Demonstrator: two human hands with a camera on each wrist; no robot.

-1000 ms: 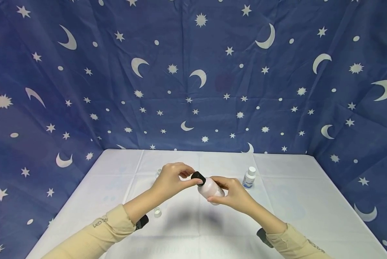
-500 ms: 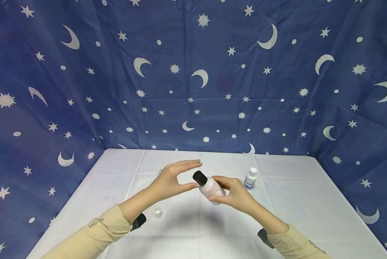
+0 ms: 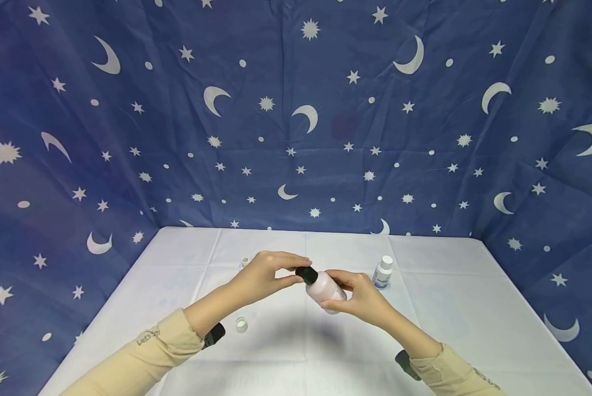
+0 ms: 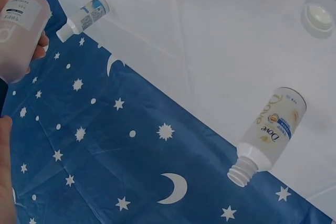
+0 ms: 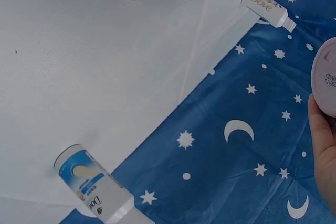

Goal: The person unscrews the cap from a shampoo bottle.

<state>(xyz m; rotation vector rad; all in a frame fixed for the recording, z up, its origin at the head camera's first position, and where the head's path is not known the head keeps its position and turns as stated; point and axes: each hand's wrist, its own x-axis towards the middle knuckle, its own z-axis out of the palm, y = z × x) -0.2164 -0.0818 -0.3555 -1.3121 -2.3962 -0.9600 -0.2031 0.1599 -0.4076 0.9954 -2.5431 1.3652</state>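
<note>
In the head view my right hand (image 3: pixel 362 300) grips a pale pink bottle (image 3: pixel 325 291) by its body, raised over the table and tilted so its black cap (image 3: pixel 307 274) points up and left. Fingers and thumb of my left hand (image 3: pixel 266 278) pinch that cap from above and below. The left wrist view shows the pink bottle (image 4: pixel 23 30) with its printed label; most of the left hand is out of frame there. At the right edge of the right wrist view, the round bottom of the pink bottle (image 5: pixel 325 77) shows above the right hand (image 5: pixel 325 150).
A capped white bottle (image 3: pixel 382 272) stands on the white table (image 3: pixel 425 341), right of the hands. An uncapped white Dove bottle (image 4: pixel 270 129) stands behind the left hand. Nearer me, a small clear-and-white cap (image 3: pixel 241 324) lies on the cloth. Blue star-patterned curtain (image 3: pixel 296 181) surrounds the table.
Half a second ago my left fingers spread off the black cap; now they close around it again. The right hand keeps its grip on the pink bottle.
</note>
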